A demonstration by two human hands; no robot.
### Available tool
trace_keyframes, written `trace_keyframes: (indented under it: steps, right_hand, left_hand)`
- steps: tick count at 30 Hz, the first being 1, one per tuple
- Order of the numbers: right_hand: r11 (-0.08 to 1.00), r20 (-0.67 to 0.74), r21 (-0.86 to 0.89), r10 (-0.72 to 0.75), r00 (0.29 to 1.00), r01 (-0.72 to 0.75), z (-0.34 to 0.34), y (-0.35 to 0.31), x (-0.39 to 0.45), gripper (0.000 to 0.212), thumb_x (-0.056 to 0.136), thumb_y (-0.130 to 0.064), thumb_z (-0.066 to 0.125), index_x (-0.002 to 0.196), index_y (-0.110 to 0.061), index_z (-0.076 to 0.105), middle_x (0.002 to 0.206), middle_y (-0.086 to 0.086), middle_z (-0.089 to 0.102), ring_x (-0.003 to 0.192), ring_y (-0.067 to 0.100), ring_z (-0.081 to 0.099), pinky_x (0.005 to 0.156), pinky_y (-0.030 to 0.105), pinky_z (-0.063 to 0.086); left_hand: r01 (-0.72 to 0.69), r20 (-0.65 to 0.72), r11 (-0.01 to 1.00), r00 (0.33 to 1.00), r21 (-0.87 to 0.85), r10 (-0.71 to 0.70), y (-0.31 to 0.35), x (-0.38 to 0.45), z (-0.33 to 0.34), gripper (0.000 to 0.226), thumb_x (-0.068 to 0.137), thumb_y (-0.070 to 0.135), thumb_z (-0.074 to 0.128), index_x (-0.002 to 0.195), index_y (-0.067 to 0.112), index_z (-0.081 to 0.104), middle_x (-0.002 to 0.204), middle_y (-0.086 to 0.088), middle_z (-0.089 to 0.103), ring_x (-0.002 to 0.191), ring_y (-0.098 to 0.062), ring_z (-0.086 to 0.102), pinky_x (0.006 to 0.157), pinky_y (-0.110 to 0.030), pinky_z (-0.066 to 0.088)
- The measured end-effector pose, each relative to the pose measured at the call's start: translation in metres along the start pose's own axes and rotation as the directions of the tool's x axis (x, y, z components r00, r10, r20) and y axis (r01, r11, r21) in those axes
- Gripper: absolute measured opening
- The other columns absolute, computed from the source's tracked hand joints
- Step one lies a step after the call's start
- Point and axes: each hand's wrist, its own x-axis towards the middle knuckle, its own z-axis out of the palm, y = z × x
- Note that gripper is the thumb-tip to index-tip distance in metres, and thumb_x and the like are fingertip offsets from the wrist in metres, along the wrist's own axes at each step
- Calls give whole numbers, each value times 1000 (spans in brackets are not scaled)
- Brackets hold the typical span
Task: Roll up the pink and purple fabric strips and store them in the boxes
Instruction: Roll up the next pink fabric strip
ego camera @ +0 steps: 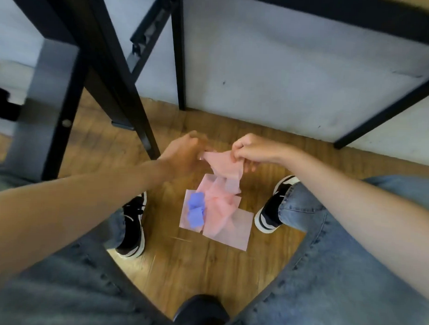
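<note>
We see a wooden plank floor [205, 266] filling the middle of the view. At eleven o'clock stand slanting black metal legs [119, 86] of a frame, with a dark upright panel [44, 107] at ten o'clock that carries a round bolt head. At one o'clock we find a pale, scuffed wall [284, 74] meeting the floor, crossed at three o'clock by another black bar [390, 110]. Blue jeans [346, 252] cover both legs at the lower corners. A black and white sneaker [133, 227] sits at eight o'clock, and a second sneaker [272, 205] at four o'clock. A dark rounded object [201, 312] lies at six o'clock; we cannot tell what it is.
</note>
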Motion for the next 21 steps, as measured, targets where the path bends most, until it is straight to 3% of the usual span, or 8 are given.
trace_keyframes:
  steps: [3, 5, 7, 9, 11, 14, 17, 21]
  right_hand:
    - [991, 43, -96, -86, 995, 90, -9, -15, -22, 18, 95, -9, 53, 95, -7, 71, 89, 13, 73, 69, 15, 70, 58, 26, 51]
    - [978, 13, -135, -161, 987, 161, -10, -18, -34, 16, 94, -27, 62, 94, -14, 71, 87, 9, 74, 71, 13, 68, 64, 31, 51]
    - [961, -104, -141, -254, 961, 239, -8, -20, -44, 34, 83, -58, 69, 90, -25, 66, 89, 0, 72, 77, 13, 66, 71, 35, 52]
    - [943, -164, -90, -332, 929, 321, -1, -27, -52, 49, 71, -69, 75, 95, -30, 59, 97, -7, 68, 86, 14, 65, 75, 36, 54]
    - [907, -201, -163, -416, 887, 389, 9, -37, -53, 52, 71, -66, 78, 98, -28, 54, 94, -8, 65, 85, 15, 63, 70, 36, 53]
    - [877, -350, -288, -471, 810, 385, 15, -48, -47, 41, 79, -63, 73, 90, -27, 56, 80, -8, 64, 71, 12, 60, 60, 38, 51]
    - [908, -378, -154, -419, 826, 390, 2, -42, -48, 29, 83, -46, 79, 82, -21, 65, 74, -3, 67, 67, 15, 60, 60, 36, 45]
    - [897, -396, 75, -375, 838, 436, -19, -37, -58, 9, 86, -27, 81, 83, -25, 73, 84, -6, 75, 78, 13, 72, 70, 34, 56]
  left_hand:
    - [-115, 6, 993, 993, 13, 115, 4, -1, -33, 9, 85, 17, 80, 85, 22, 73, 107, 6, 60, 101, -13, 56, 80, -37, 58]
    - [-159, 107, 986, 981, -53, 163, 9, -2, -53, 4, 92, 18, 72, 95, 17, 74, 104, 4, 66, 95, -13, 62, 81, -35, 57]
    - [-146, 157, 981, 974, -128, 166, 17, -3, -69, 15, 98, 24, 64, 105, 15, 74, 100, 4, 72, 92, -12, 66, 80, -33, 56]
    - [-114, 147, 975, 979, -190, 143, 26, -4, -80, 13, 99, 23, 63, 97, 15, 73, 89, 5, 70, 85, -11, 65, 74, -32, 55]
    - [-98, 103, 967, 987, -236, 125, 34, -4, -87, 10, 97, 21, 66, 92, 18, 74, 83, 8, 69, 81, -11, 65, 69, -26, 53]
    - [-64, 92, 970, 992, -235, 88, 40, 2, -97, 6, 93, 27, 72, 88, 24, 73, 83, 10, 70, 81, -7, 66, 69, -23, 53]
    - [0, 44, 970, 999, -243, 11, 38, 6, -106, 12, 84, 31, 81, 85, 24, 70, 83, 11, 69, 79, -5, 66, 70, -19, 54]
    - [46, 39, 921, 999, -387, -33, 31, -3, -116, 14, 83, 23, 82, 91, 21, 71, 88, 10, 73, 82, -8, 70, 75, -20, 58]
